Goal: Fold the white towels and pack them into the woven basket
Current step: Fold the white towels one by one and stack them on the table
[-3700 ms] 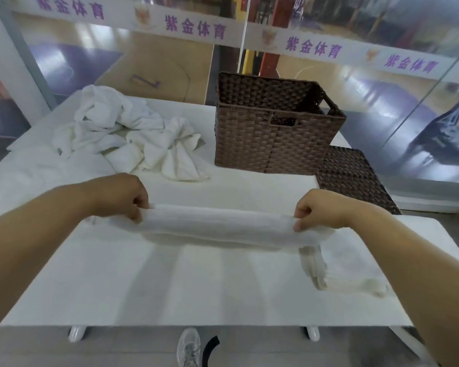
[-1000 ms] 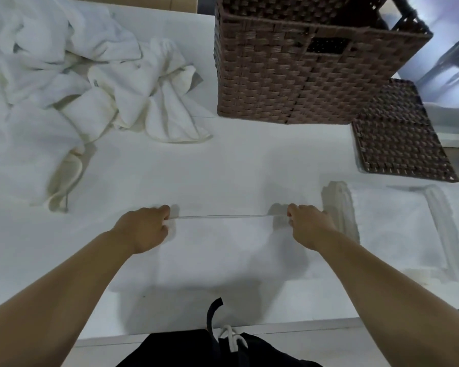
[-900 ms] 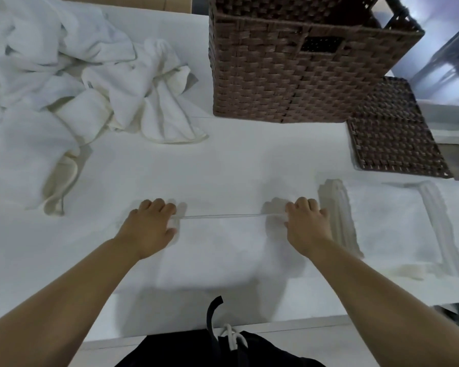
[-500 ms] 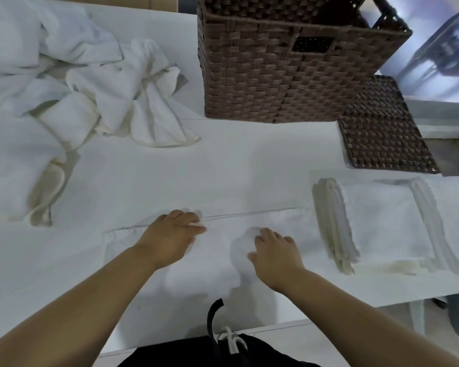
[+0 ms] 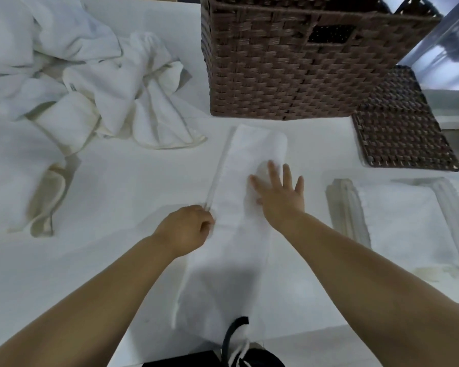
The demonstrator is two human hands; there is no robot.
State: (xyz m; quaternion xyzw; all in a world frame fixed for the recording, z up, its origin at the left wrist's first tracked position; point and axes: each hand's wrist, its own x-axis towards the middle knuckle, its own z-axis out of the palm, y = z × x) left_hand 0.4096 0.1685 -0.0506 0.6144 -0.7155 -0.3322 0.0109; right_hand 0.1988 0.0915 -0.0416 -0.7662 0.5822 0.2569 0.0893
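A long, narrow folded white towel (image 5: 249,149) lies on the white table, running from the near edge toward the brown woven basket (image 5: 289,75) at the back. My left hand (image 5: 188,229) pinches the towel's left edge. My right hand (image 5: 281,194) lies flat on the towel with fingers spread. A folded white towel (image 5: 398,221) rests to the right. A heap of unfolded white towels (image 5: 77,75) sits at the back left.
The basket's flat woven lid (image 5: 398,128) lies right of the basket, at the table's right edge. One loose towel end (image 5: 45,200) trails from the heap on the left. The table's near edge (image 5: 316,332) runs just below my forearms.
The towel lay crosswise with both hands at its far edge; now it runs lengthwise toward the basket. My right hand has opened flat on it and my left pinches its left edge.
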